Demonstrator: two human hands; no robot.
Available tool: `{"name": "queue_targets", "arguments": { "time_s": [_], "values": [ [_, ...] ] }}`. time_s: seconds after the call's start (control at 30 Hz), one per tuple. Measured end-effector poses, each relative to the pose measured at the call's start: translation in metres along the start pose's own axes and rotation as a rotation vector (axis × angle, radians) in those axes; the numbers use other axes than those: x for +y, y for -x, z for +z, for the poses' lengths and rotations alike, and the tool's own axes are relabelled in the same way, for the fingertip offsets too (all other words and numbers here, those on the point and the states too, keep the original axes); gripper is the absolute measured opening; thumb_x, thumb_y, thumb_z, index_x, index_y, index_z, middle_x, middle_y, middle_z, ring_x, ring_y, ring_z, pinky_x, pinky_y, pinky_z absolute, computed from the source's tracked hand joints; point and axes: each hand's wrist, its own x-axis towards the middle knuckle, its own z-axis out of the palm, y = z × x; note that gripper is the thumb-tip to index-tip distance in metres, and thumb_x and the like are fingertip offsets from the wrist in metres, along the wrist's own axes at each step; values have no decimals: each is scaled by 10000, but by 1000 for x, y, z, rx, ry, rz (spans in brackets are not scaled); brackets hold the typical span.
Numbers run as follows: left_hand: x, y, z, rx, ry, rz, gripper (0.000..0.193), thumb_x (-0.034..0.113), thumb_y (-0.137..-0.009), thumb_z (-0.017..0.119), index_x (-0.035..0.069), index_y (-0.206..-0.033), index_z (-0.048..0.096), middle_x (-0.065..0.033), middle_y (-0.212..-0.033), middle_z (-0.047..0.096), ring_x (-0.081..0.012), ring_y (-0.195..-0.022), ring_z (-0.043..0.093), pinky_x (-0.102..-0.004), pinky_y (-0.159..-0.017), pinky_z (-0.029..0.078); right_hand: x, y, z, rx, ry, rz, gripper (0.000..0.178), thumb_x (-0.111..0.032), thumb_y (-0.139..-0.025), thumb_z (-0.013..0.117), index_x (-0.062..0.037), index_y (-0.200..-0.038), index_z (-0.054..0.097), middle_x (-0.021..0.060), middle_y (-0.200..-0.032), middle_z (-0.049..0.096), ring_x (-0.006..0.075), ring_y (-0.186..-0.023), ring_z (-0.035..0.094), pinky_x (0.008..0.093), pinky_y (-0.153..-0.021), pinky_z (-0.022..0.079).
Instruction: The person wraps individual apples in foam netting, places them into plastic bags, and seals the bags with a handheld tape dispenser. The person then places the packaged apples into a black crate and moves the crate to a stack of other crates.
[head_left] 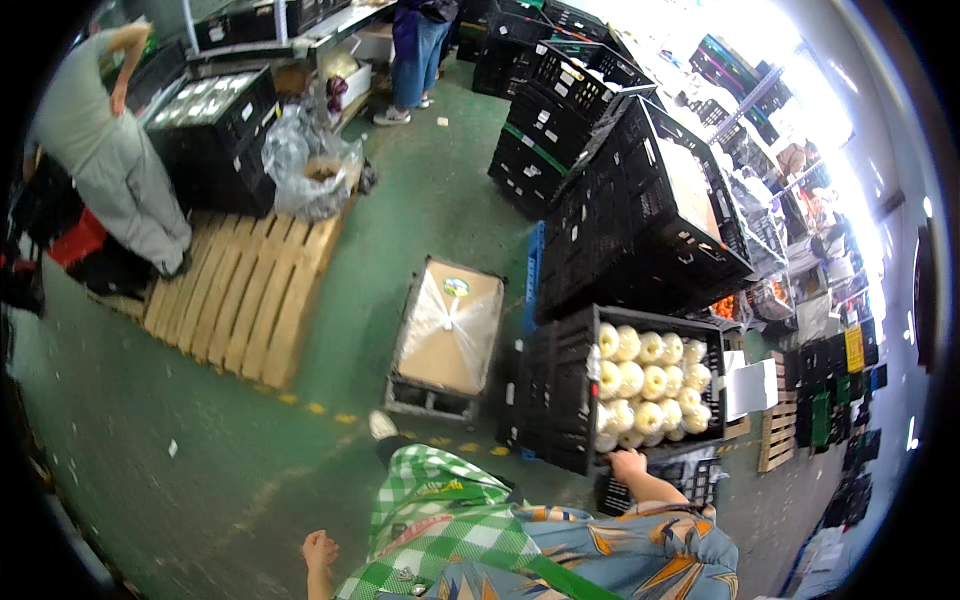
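While the right grip is resting at the near rim of a black crate, pale round produce is filling that crate in rows, ahead and to the right of the person. Right grip: seemingly touching the rim; its fingertips are hiding against the edge, so whether it is closing on the rim cannot be told. Left grip: hanging low, well apart from the crate; its fingers are curling loosely, nothing is showing in it, and how far it is closing cannot be told.

Progress, as judged: the filling is looking done, the pieces lying close together with no wide gap showing; neither hand is visibly carrying a piece. How much handling is remaining, the view is not telling.

Edges: a tall stack of black crates is rising just beyond the far side; a white box is standing just beside the right end; a film-covered carton is sitting to the left, leaving only a narrow gap.

Open room: green floor is stretching between the carton and a wooden pallet, and is running on up the aisle, where a person in blue trousers is standing
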Motion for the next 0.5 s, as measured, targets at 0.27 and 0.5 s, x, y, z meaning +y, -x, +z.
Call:
{"name": "queue_targets", "arguments": {
  "time_s": [0.27, 0.5],
  "values": [
    [246, -127, -27, 97, 81, 180, 175, 304, -882, 575, 173, -996, 552, -14, -689, 565, -145, -519, 552, -289, -440, 423, -51, -16, -30, -446, -580, 310, 569, -261, -638, 662, 42, -1117, 608, 212, -1041, 653, 327, -911, 648, 384, -805, 507],
    [418, -178, -10, -101, -8, 195, 224, 194, -900, 545, 103, -702, 494, -37, -546, 441, -152, -451, 409, -308, -403, 312, -133, -33, -41, -175, -729, 963, 731, -344, -703, 734, 25, -1280, 478, 192, -1156, 603, 391, -1064, 577, 472, -850, 486]
  ]
}}
